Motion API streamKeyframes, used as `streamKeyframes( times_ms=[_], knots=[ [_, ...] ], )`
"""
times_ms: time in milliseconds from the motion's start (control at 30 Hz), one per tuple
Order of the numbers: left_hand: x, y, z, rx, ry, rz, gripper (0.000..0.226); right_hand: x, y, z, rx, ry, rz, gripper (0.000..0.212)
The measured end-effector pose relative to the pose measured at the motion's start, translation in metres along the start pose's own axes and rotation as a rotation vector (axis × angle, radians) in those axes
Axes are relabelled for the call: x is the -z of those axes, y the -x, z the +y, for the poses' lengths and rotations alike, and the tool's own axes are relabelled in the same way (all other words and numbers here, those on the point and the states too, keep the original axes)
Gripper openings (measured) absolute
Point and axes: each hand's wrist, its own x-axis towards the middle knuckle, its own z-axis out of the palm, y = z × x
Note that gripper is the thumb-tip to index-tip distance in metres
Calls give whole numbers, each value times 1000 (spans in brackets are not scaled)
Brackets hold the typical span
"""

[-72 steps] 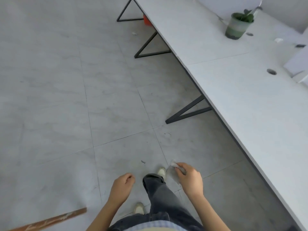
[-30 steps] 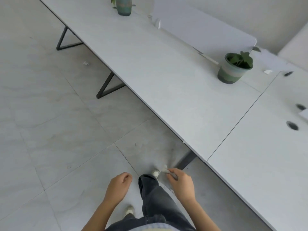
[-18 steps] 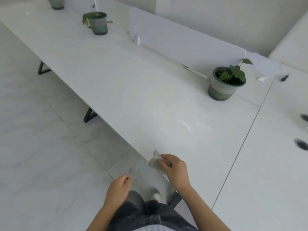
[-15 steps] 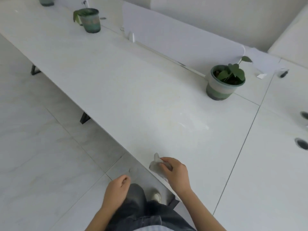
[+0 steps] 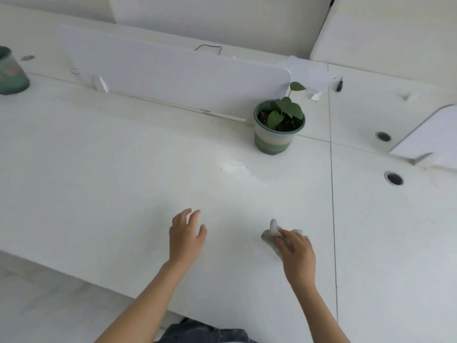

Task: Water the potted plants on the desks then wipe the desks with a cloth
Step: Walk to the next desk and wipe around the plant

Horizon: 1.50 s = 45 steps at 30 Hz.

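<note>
Leaning over a white desk, a person reaches both bare arms out across its top. The right hand has its fingers curled over a crumpled pale cloth and holds it down against the desk. The cloth bunches out from under the fingertips at about 10 o'clock of that hand, and part of it is hidden beneath the fingers. The left hand is level with the right, at its 9 o'clock and well apart from it. Its fingers are loosely spread and hold nothing. I cannot tell whether it touches the desk or hovers just above it.

At 12 o'clock from the right hand, well apart, a striped green pot stands upright with a small leafy plant in dark soil. A faint smear marks the desk just in front of the pot, at its 7 o'clock. Behind the pot runs a low white divider. At 10 o'clock of the scene, at the left edge, part of a second green pot shows, blurred. A thin seam at 3 o'clock of the right hand separates this desk from the next desk, which has two round cable holes.
</note>
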Motion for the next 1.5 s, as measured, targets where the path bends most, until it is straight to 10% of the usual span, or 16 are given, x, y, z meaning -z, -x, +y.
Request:
streamKeyframes(
  times_ms=[500, 733, 900, 1333, 1500],
  knots=[
    [-48, -120, 6, 110, -340, -195, 69, 45, -197, -23, 251, 33, 306, 44],
    [-57, -126, 5, 129, -401, -77, 69, -6, -297, 26, -187, 567, -164, 54],
    [-67, -128, -4, 70, -462, 87, 68, -24, -302, 37, -242, 629, -170, 55],
    [-67, -127, -5, 65, -444, 129, 67, -120, -187, -34, 403, 754, -485, 57],
    [-65, -128, -4, 80, -443, 85, 68, -157, -268, -69, 365, 690, -462, 62]
  ],
)
